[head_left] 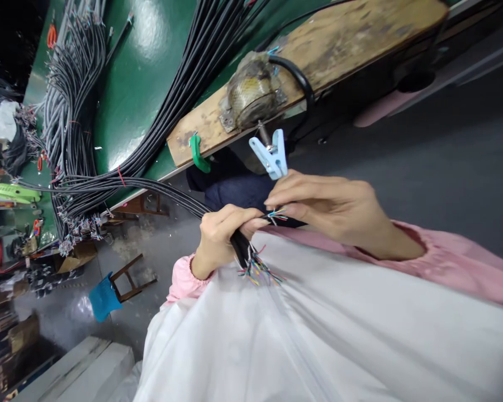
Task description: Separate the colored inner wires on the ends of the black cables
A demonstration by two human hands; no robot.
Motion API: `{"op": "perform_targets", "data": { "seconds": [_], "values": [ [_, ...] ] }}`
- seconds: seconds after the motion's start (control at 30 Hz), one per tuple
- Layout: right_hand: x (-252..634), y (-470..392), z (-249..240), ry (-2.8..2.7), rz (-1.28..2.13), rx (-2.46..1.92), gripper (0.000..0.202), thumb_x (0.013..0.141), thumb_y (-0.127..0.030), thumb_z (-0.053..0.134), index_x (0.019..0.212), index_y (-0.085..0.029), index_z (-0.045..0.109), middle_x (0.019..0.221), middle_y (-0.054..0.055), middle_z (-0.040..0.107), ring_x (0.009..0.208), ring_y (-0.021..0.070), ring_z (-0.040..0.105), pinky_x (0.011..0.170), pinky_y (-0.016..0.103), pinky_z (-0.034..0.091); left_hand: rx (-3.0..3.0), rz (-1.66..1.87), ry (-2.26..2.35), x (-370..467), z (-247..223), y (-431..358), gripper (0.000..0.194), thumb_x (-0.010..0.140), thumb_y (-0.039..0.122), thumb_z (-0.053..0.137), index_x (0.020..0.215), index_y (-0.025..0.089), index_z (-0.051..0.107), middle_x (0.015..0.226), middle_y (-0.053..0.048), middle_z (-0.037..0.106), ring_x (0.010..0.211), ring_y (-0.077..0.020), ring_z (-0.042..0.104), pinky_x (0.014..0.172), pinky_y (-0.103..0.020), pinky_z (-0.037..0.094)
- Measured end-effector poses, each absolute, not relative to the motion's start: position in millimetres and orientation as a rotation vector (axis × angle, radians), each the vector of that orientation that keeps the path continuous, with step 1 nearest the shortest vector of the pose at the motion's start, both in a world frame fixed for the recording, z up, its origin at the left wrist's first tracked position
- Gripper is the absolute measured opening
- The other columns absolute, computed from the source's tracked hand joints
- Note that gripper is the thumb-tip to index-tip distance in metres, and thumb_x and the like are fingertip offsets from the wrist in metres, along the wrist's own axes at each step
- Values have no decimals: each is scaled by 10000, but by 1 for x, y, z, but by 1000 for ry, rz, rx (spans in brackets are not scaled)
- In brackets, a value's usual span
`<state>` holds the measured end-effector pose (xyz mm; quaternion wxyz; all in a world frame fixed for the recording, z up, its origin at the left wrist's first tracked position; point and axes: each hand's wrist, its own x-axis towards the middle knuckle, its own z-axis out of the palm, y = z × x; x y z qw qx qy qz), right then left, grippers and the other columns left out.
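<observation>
My left hand (228,231) is wrapped round a bundle of black cables (180,199), whose stripped ends with thin coloured wires (257,271) hang below the fingers. One cable end sticks out to the right between its thumb and forefinger. My right hand (331,209) pinches at that end, where blue, yellow and red wires (278,214) fan out beside the thumb. Just above the right fingertips is a light blue clip (272,155), attached to the shaft of a small tape-covered motor (254,92).
The motor sits on a wooden board (347,47) along the edge of the green table (129,84). Long black cables (176,106) and grey cable bundles (69,106) lie there. A green clamp (199,153) grips the board. A blue stool (104,297) stands on the floor.
</observation>
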<state>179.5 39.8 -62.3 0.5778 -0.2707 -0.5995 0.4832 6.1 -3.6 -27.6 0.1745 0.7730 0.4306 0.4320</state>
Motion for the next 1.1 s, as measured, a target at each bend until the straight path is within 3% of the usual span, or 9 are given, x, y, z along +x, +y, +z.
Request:
{"op": "perform_targets", "data": {
  "seconds": [0.33,0.67,0.9,1.1],
  "values": [
    [180,36,-56,-1420,1081,-557,162,958,-317,702,828,-266,784,685,15,766,624,144,688,569,293,538,2189,1168,1222,6,-24,-4,326,1009,399,613,858,150,759,699,-16,731,598,-84,656,579,-195,502],
    [181,35,-63,-1388,1122,-719,254,904,-460,738,745,-267,789,667,46,757,613,193,686,585,369,567,2216,1147,1319,10,-22,-3,372,1017,439,590,827,162,749,672,1,713,564,-76,625,552,-199,488],
    [180,33,-66,-1440,1025,-659,129,935,-299,705,846,-270,796,727,27,786,635,163,702,573,309,554,2226,1219,1331,13,-23,-1,324,995,408,640,813,159,736,663,18,711,539,-63,611,524,-190,462],
    [182,36,-68,-1424,972,-661,106,910,-225,727,876,-281,810,749,27,797,631,167,703,563,316,552,2211,1131,1345,11,-26,0,396,1000,477,604,815,161,753,681,-1,717,549,-75,604,538,-210,462]
  ]
}}
